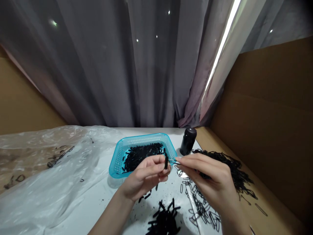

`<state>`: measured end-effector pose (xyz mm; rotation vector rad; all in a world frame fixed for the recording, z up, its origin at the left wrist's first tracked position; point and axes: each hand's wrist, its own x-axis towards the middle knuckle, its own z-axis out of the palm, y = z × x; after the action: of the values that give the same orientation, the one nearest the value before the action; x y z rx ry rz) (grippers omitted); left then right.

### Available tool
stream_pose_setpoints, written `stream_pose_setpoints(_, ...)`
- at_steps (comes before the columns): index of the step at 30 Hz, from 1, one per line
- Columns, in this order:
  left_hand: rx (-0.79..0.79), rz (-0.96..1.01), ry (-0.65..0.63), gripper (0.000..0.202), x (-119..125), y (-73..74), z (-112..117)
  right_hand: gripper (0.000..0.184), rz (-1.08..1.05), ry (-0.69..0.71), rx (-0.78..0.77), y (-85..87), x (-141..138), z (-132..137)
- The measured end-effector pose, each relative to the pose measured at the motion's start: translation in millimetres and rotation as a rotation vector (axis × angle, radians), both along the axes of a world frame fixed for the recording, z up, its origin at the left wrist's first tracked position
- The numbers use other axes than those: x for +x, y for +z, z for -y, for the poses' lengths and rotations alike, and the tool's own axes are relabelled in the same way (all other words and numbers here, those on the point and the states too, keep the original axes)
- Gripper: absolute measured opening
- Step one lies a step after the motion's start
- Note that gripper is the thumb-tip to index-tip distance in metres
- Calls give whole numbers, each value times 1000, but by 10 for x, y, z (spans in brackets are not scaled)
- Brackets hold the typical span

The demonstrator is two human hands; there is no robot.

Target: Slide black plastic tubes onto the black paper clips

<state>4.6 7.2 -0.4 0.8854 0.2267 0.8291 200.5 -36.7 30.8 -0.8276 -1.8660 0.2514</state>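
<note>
The left hand (pixel 146 176) is nearly closed, and it holds a small black piece (pixel 166 162) upright between the thumb and the fingers. This piece is at the middle of the scene, in front of the near right corner of a blue basket (pixel 112 163). The right hand (pixel 210 173) has its fingertips pinched together on a thin item (pixel 174 161), whose end points left to the black piece. The item is too small to tell exactly what it is, and I cannot tell whether it touches the piece.

In the basket lie many black pieces (pixel 144 155), and a pile of similar pieces (pixel 165 218) lies at the near side of the white table (pixel 95 202). To the right of the basket stands a black cylinder (pixel 188 141). Farther right there is a heap of thin black loops (pixel 238 173), partly behind the right hand. At the left, a transparent plastic sheet (pixel 61 182) is spread.
</note>
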Motion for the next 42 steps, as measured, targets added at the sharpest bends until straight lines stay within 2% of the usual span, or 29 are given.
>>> stream_pose_setpoints(7,-31,-22,17,26,12,24,1,23,26,-10,-2,-5,17,-9)
stream_pose_setpoints(13,-62,-28,0,28,22,20,-1,25,113,-18,62,-14,55,-26)
stream_pose_setpoints(20,-208,59,-58,25,34,33,15,26,113,-23,139,-30,30,-66)
stream_pose_setpoints(25,-295,101,-71,28,41,53,28,29,51,14,100,-56,4,-90)
stream_pose_setpoints(37,-199,3,-42,24,40,45,20,26,10,87,35,-10,54,-99)
stream_pose_setpoints(42,-144,-73,40,25,44,50,7,30,30,224,-11,-6,0,-66)
